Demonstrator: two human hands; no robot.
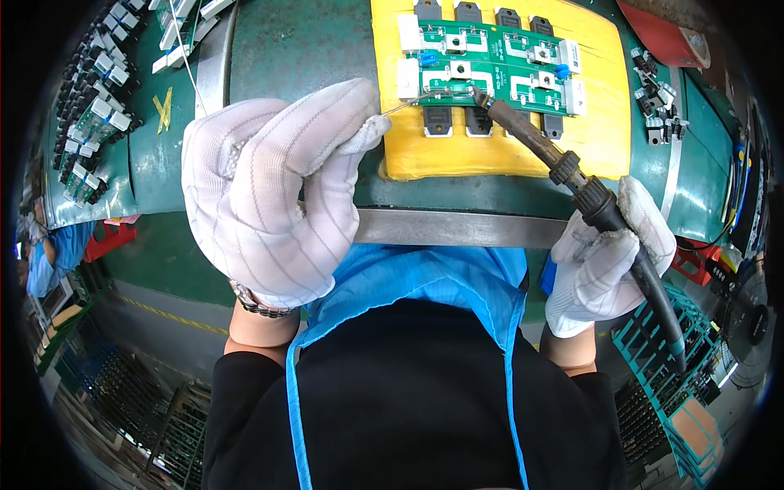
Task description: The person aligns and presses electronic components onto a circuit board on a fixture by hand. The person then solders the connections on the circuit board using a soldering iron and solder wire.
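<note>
Both of my hands wear white striped knit gloves. Between thumb and forefinger, my left hand (273,184) pinches a thin solder wire (406,104), whose end reaches the near edge of a green circuit board (510,65). My right hand (608,261) grips a soldering iron (600,204) by its dark handle, and its tip meets the board close to the wire's end. White blocks, small square parts and blue components sit on the board. Black flat transistors (478,122) stick out along its near and far edges. Under it lies a yellow pad (506,159).
Many assembled boards with black parts (94,106) crowd the bench's left side. More small black and white parts (658,102) lie at the right, by a red container (670,37). A metal strip (465,227) runs along the near bench edge. Racks and a fan (747,327) stand beyond.
</note>
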